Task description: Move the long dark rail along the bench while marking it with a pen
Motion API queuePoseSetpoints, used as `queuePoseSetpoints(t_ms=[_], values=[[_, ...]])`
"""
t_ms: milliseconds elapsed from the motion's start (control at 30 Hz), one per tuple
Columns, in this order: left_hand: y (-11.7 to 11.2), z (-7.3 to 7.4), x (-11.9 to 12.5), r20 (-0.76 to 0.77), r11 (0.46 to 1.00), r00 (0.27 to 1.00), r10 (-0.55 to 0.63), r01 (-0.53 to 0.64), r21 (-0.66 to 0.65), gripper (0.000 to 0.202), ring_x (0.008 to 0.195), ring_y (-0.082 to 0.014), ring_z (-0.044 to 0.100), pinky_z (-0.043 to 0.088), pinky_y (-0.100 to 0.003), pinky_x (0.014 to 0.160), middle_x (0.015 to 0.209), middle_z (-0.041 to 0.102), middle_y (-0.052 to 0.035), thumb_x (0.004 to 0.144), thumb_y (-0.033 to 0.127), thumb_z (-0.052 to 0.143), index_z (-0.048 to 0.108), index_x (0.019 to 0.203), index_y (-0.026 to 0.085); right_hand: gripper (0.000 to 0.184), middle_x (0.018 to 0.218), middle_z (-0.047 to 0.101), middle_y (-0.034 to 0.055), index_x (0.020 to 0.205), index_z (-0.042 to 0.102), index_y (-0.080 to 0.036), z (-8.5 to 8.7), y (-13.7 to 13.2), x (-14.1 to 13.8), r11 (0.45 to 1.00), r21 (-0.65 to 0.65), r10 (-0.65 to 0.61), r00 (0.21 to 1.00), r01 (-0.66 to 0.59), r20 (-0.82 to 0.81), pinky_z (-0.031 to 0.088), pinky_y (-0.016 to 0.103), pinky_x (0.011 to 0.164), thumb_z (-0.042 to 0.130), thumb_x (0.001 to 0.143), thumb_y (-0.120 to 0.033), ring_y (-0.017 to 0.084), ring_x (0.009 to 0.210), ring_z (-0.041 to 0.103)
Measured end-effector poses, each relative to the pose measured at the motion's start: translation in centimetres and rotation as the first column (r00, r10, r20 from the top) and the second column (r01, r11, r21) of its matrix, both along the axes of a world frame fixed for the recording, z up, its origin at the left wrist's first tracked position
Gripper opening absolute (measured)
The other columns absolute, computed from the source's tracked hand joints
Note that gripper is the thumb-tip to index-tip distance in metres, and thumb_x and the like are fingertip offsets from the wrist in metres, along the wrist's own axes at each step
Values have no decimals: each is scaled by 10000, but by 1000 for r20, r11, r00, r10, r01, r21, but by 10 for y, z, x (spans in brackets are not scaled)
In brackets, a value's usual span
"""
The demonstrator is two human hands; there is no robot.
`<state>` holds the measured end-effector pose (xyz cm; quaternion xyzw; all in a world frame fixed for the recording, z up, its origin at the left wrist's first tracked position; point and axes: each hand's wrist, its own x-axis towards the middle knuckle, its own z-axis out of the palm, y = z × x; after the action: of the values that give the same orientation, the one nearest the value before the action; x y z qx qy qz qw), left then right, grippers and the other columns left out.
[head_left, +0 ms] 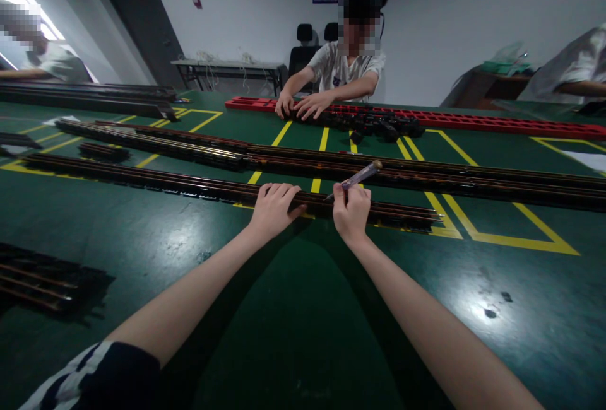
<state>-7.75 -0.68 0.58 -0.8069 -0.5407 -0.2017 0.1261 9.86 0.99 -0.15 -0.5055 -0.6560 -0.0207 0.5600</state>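
A long black strip with copper-coloured bars [189, 183] lies across the green table in front of me. My left hand [273, 211] lies over it, fingers bent across its top and far edge, thumb at the near side. Just to the right, my right hand [351, 211] is closed around a screwdriver [362, 175] with a clear handle. The handle's end points up to the right, and the thin shaft slants down left to the strip. Whether its tip touches the strip is hard to make out.
Behind run more dark strips with copper bars [426, 180]. Another strip [38, 281] lies at the near left. Yellow tape [525, 243] marks the table [303, 334]. Across it, a co-worker's hands [303, 106] touch black parts [383, 125] beside a long red rack [497, 123].
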Motion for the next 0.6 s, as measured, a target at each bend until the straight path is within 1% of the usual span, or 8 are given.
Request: queuePoseSetpoints(t_ms=[200,367,600], values=[[-1,-1,2,1,1000,1000,11,-11,12,317,1056,-272,566,348,-441,960,1126,654,-92,904,351,463,573,1140,171,387,676,586,69,660,487,-206,-2,2,0,999,19,-30,999,30,24,367,367,705,336,935,-434,204,670,512],[-1,-1,4,9,1000,1000,8,-8,4,306,1088,-273,555,325,-451,985,1146,651,-87,898,322,468,569,1152,183,382,678,589,65,668,499,-203,-2,1,0,1000,20,-15,1000,14,18,367,362,695,343,938,-424,197,659,509],[-2,-1,3,14,1000,1000,-7,7,11,314,1101,-262,547,321,-455,994,1173,640,-88,901,284,453,554,1176,174,358,668,579,56,678,493,-208,-3,2,0,998,56,-2,1000,0,26,365,354,675,360,935,-418,198,656,513]])
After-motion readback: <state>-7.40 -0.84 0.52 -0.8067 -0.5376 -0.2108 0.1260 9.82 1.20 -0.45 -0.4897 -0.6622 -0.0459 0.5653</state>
